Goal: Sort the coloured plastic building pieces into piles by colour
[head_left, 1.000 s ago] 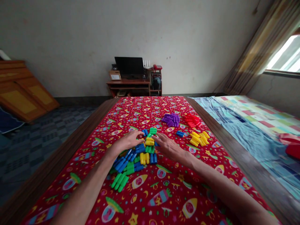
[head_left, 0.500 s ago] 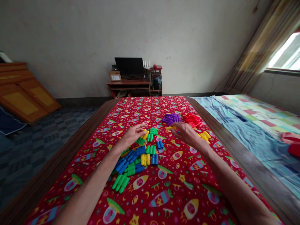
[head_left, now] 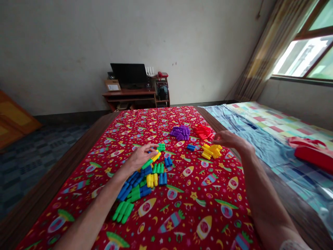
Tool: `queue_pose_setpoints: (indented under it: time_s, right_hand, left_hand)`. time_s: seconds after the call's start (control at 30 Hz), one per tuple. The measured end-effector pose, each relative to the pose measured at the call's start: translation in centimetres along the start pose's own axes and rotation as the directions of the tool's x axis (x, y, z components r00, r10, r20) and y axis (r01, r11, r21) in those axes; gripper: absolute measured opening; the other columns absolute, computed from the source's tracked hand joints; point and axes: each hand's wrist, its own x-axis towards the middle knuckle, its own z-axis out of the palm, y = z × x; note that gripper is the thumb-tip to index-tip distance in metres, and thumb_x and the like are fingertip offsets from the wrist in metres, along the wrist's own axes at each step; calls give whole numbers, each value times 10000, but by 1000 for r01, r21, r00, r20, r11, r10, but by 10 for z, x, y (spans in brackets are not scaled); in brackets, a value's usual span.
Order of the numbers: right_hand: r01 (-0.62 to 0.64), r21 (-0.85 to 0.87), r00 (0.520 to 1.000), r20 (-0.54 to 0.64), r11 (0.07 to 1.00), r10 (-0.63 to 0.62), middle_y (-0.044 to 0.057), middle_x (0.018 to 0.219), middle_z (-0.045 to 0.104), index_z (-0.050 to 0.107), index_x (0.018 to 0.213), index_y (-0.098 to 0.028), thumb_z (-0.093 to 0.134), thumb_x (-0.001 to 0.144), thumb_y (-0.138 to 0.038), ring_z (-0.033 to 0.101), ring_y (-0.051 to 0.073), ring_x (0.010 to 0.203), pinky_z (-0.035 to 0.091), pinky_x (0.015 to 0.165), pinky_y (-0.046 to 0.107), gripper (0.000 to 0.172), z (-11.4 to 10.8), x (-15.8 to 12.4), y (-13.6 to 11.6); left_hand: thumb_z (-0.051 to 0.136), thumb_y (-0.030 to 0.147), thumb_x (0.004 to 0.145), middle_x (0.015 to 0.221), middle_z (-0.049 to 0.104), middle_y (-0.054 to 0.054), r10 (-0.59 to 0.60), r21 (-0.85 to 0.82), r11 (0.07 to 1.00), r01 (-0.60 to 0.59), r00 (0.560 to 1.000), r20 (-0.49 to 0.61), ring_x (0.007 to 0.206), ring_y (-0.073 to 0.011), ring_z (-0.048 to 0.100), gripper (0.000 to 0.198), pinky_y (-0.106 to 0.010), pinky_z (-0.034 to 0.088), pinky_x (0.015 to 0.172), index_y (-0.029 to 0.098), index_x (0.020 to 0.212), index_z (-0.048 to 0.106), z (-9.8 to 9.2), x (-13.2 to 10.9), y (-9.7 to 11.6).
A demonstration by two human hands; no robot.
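My left hand (head_left: pixel 142 155) is over the far end of a mixed pile of plastic building blocks. Its thumb is against a yellow block (head_left: pixel 156 156), and a bit of blue shows between thumb and fingers. Green blocks (head_left: pixel 122 211), blue blocks (head_left: pixel 134 178) and a yellow block (head_left: pixel 152 180) lie below and in front of it. My right hand (head_left: pixel 230 139) hovers at the right edge of a pile of yellow blocks (head_left: pixel 212 151). Its fingers curve downward and nothing shows in them. Left of that pile lies a single blue block (head_left: pixel 190 147).
Purple blocks (head_left: pixel 180 132) and red blocks (head_left: pixel 203 132) form piles farther back. A red patterned cloth (head_left: pixel 179 205) covers the table. On the right is a bed (head_left: pixel 249 128); a desk with a monitor (head_left: pixel 128 74) stands against the wall.
My right hand has moved right, from beside the purple pile to the yellow pile, and the yellow block it carried is no longer in it. The camera view has swung right.
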Motion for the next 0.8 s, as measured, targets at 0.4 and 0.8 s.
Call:
queue_pose_setpoints:
  time_s: [0.4, 0.8]
  right_hand:
    - [665, 458, 737, -274, 590, -618, -13, 663, 628, 681, 998, -148, 513, 924, -195, 451, 69, 528, 320, 525, 188, 190, 36, -17, -153]
    - [-99, -139, 995, -25, 985, 96, 122, 895, 729, 756, 877, -157, 508, 841, -151, 670, 205, 795, 339, 557, 233, 251, 14, 14, -16]
  left_hand:
    - [725, 524, 695, 972, 720, -48, 131, 73, 989, -128, 991, -38, 762, -201, 689, 556, -299, 549, 687, 224, 1152, 619, 35, -23, 33]
    - [516, 423, 835, 987, 741, -82, 280, 399, 886, -237, 959, -52, 846, -228, 681, 309, -330, 531, 793, 201, 937, 705, 5, -11, 19]
